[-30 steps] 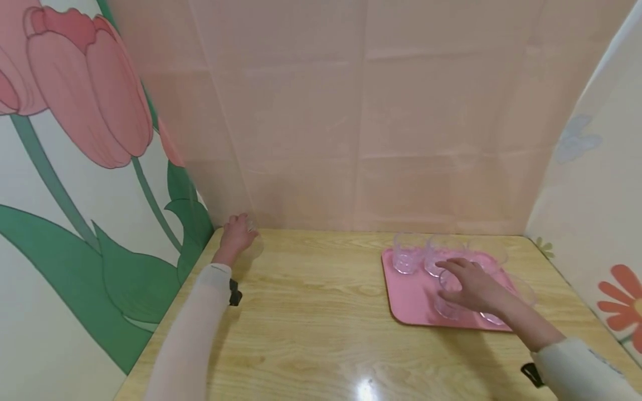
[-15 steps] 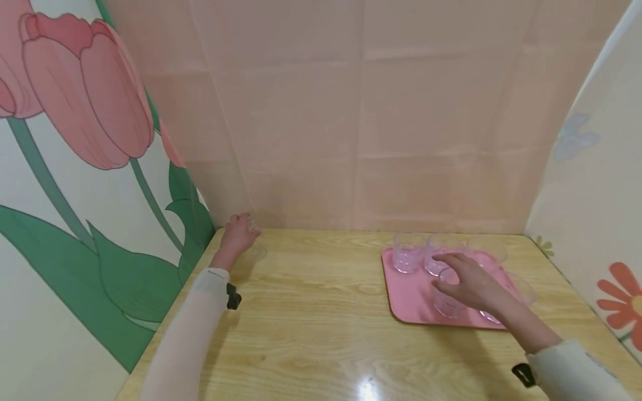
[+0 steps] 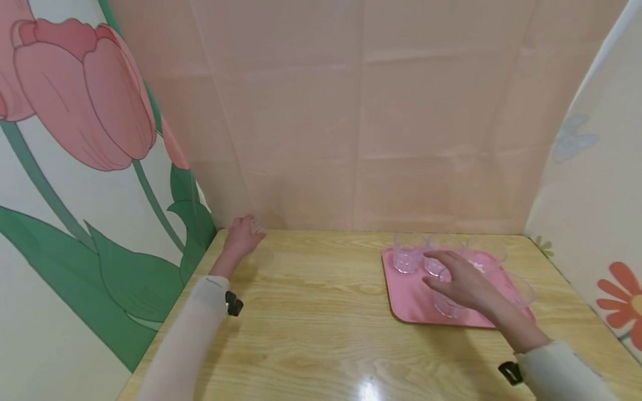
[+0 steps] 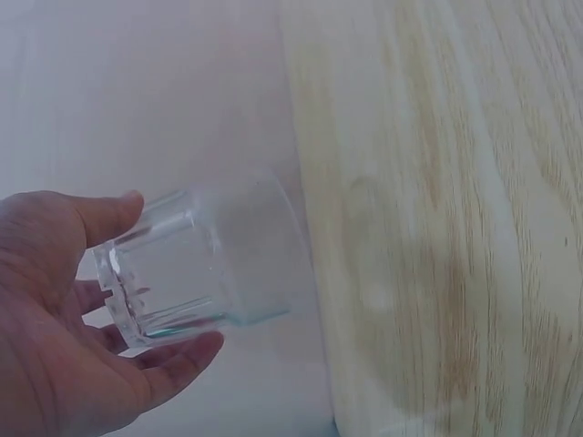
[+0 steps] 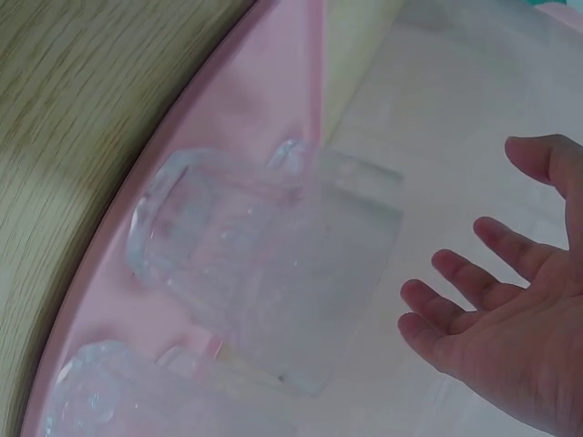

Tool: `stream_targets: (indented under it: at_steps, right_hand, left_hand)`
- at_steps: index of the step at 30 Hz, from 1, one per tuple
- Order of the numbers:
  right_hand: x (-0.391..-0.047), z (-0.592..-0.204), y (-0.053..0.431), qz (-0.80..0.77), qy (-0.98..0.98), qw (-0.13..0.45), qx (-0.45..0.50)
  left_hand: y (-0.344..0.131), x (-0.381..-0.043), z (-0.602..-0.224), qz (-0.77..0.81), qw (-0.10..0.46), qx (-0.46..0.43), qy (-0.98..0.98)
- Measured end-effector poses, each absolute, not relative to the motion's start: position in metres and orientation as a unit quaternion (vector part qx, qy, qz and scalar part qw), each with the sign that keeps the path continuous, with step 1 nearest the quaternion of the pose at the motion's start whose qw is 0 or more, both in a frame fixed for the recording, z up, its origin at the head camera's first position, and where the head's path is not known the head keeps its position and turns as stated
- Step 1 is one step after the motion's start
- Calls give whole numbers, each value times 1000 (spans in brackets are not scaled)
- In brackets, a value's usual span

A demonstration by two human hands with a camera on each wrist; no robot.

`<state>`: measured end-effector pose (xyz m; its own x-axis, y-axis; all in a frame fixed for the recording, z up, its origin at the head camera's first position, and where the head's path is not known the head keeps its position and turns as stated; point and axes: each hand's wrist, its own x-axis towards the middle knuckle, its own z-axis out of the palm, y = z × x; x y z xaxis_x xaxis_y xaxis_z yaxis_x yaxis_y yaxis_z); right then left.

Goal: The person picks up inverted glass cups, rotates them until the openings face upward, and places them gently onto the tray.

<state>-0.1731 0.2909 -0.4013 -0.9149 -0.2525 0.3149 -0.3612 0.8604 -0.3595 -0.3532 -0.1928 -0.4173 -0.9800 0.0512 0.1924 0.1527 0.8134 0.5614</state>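
Observation:
My left hand (image 3: 242, 238) is at the far left corner of the table, gripping a clear drinking glass (image 4: 205, 264) between thumb and fingers at its thick base. The glass is upside down, its mouth towards the tabletop; whether the rim touches the wood I cannot tell. On the right, my right hand (image 3: 461, 281) hovers with spread fingers over a pink tray (image 3: 408, 306) and holds nothing. Several clear glasses stand upright on that tray, among them one at its back left (image 3: 406, 259) and one just below my right hand (image 5: 264, 255).
A light wood table (image 3: 311, 312) spans the space between my hands. Behind it hangs a creased pinkish sheet (image 3: 321, 122). A wall with painted tulips (image 3: 85, 100) borders the left side, and a flower-patterned wall (image 3: 597, 211) the right.
My left hand has shifted slightly to the right with the glass. The right hand has drifted a little left above the tray, its fingers still spread.

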Motion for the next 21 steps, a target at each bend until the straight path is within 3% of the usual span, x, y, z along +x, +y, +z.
stream_targets:
  at_steps: [21]
  right_hand:
    - [-181, -405, 267, 262, -946, 115, 155]
  left_hand:
    - [-180, -334, -417, -333, 77, -64, -938]
